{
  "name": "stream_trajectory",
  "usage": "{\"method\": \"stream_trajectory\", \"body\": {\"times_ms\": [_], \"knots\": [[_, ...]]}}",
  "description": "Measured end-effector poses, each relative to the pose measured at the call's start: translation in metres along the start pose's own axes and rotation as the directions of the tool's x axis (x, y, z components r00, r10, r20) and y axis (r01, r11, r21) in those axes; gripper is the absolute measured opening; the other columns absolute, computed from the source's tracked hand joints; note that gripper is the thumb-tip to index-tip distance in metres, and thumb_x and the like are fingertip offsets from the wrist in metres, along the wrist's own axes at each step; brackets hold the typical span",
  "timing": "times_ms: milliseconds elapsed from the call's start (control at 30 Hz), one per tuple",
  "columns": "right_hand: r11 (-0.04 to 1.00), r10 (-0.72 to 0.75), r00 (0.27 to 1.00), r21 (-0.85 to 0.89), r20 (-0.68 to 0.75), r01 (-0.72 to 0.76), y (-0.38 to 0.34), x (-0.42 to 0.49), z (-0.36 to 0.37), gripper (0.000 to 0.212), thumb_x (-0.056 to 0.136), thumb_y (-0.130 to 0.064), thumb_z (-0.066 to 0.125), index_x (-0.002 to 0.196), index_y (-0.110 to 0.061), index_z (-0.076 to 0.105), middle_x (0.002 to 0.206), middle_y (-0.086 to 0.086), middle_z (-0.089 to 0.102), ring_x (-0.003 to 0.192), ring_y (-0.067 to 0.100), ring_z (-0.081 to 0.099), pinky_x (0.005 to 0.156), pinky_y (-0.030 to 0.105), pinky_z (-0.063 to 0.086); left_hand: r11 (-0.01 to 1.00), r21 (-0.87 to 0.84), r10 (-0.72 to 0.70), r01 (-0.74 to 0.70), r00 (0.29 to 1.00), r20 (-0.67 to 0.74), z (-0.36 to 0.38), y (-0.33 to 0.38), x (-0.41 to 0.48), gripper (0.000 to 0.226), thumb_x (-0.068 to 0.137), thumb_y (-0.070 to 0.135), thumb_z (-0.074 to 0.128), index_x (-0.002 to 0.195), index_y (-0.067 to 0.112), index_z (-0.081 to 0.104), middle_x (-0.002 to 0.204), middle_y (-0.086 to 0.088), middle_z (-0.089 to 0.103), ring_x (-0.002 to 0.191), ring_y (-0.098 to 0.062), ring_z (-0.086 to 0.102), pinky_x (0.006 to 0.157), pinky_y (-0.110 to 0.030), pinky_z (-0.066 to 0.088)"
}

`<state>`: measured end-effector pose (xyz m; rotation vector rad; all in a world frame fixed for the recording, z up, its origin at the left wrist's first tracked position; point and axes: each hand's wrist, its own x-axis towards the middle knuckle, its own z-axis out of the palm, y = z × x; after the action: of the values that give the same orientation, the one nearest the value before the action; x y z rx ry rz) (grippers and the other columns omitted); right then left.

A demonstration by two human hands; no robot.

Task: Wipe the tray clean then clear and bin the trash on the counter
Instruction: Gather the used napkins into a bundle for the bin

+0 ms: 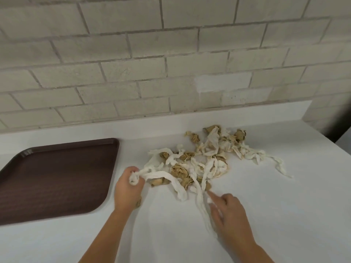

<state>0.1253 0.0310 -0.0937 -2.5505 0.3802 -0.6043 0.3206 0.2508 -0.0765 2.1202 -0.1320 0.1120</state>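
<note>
We see our left hand [128, 188] grip a white paper strip [158, 174], trash pile [207, 149] just beyond; right hand [228, 213] grip unclear.

Wall [133, 76]: pale grey-beige bricks in staggered rows with darker grout lines, filling the upper half of the view behind the counter.
Patch [224, 83]: one brick right of centre is whiter and smoother than its neighbours.
Side wall [330, 95]: the same brick carries on at another angle at far right, past the end of the upstand.
Upstand [190, 115]: a low white lip along the foot of the wall, meeting the counter.
Counter [275, 205]: plain matt white, running from the upstand to the near edge of view.
Gap [340, 132]: a dark strip beyond the counter's right edge; its contents cannot be told.
Light: soft and even, with only faint shadows.
</note>
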Motion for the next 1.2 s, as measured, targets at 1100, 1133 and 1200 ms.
{"method": "stream_trajectory", "body": {"times_ms": [1100,1133,1200], "knots": [[0.947,-0.188,0.901,-0.172,0.392,0.272,-0.06,0.054,0.037,0.044,0.065,-0.033,0.075,0.108,-0.026,0.067,0.094,-0.005,0.063,0.072,0.015,0.066,0.059,0.023,0.051,0.72,0.62,0.242,-0.311,0.95,0.195,0.034,0.006,-0.02,0.04,0.073,0.05,0.048,0.087,0.023,0.074,0.073,0.0,0.062,0.067,-0.023,0.057,0.05,-0.028,0.044],[0.952,-0.205,0.913,-0.143,0.353,0.269,-0.059,0.052,0.034,0.043,0.052,-0.034,0.079,0.095,-0.031,0.071,0.082,-0.012,0.064,0.06,0.008,0.063,0.05,0.017,0.048,0.749,0.585,0.267,-0.312,0.949,0.165,0.033,0.002,-0.023,0.042,0.071,0.05,0.046,0.086,0.022,0.074,0.073,-0.001,0.061,0.066,-0.024,0.057,0.05,-0.028,0.045],[0.974,-0.217,0.946,-0.018,0.242,0.228,-0.059,0.051,0.027,0.04,0.05,-0.032,0.076,0.09,-0.036,0.072,0.081,-0.018,0.066,0.061,0.003,0.062,0.049,0.012,0.047,0.796,0.527,0.278,-0.297,0.953,0.118,0.03,-0.001,-0.03,0.045,0.072,0.049,0.045,0.09,0.019,0.073,0.078,-0.004,0.062,0.069,-0.026,0.058,0.055,-0.03,0.047]]}}
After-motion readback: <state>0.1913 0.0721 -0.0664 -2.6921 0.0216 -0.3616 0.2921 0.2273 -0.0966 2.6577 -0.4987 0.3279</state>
